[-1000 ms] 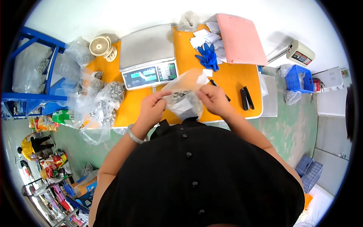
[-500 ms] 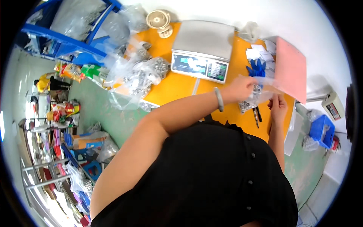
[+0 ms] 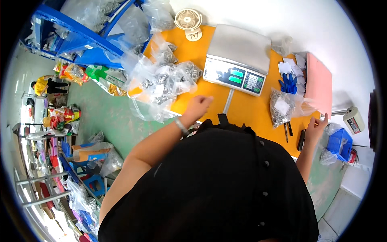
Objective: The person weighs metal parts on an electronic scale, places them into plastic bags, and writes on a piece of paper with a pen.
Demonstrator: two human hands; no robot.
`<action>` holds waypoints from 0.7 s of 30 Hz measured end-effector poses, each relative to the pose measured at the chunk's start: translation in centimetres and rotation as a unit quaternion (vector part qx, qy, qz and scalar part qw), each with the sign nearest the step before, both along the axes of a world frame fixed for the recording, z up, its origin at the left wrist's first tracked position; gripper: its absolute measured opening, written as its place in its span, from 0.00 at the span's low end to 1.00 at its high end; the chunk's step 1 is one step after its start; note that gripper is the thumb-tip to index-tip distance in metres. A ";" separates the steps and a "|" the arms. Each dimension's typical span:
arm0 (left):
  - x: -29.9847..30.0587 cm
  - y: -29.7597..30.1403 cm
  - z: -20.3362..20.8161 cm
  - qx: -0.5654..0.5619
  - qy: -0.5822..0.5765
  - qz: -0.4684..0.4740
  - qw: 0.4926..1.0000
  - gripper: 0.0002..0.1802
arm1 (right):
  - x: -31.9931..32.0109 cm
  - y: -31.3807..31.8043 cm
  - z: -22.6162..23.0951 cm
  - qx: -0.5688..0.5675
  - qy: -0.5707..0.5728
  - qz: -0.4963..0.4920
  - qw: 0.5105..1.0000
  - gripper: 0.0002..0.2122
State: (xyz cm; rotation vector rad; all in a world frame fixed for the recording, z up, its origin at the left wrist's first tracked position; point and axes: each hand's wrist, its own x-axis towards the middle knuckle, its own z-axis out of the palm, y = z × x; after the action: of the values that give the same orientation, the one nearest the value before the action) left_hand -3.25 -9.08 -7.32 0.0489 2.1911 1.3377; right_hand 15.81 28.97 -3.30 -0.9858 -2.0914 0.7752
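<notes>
My left hand (image 3: 198, 107) is in the air in front of the scale's left end, its fingers loosely bent and a little blurred, with nothing visible in them. My right hand (image 3: 315, 129) is at the table's right edge, just below the pink board's lower corner. Its fingers look apart, and I see nothing held. Between the hands, nearer the right one, a clear plastic bag of small metal parts (image 3: 276, 117) lies on the table with a white slip in it. Its loose, empty end stretches toward my right hand; whether they touch I cannot tell.
A digital weighing scale (image 3: 238, 44) stands at the back. Several bags of metal parts (image 3: 163, 82) crowd the left, near a small fan (image 3: 188, 20). Blue gloves (image 3: 288, 84), white slips (image 3: 291, 67), a pink board (image 3: 320, 86), pens (image 3: 287, 133) and a black object (image 3: 301, 140) are on the right.
My left hand has let go of the bag of metal parts and moved left. The bag now lies on the table. My right hand has shifted slightly right, and the view has shifted.
</notes>
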 end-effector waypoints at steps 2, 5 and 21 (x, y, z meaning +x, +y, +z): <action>-1.3 -4.3 -0.2 -0.006 -0.023 0.111 0.993 0.22 | -1.2 -2.5 0.9 0.140 0.018 0.048 0.989 0.20; -3.7 -7.1 1.3 0.007 0.006 0.176 0.984 0.24 | -7.2 -11.0 1.9 0.209 0.002 0.268 0.941 0.15; -9.2 -12.7 -2.9 0.032 0.131 0.126 0.983 0.29 | -20.4 -33.1 -3.7 0.107 -0.332 0.504 0.790 0.27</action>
State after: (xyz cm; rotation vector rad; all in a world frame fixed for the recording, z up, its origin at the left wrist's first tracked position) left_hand -12.49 -21.79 -10.22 -0.0305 2.4364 1.6212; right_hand -4.64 -4.10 -6.99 0.1474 -3.2815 0.6641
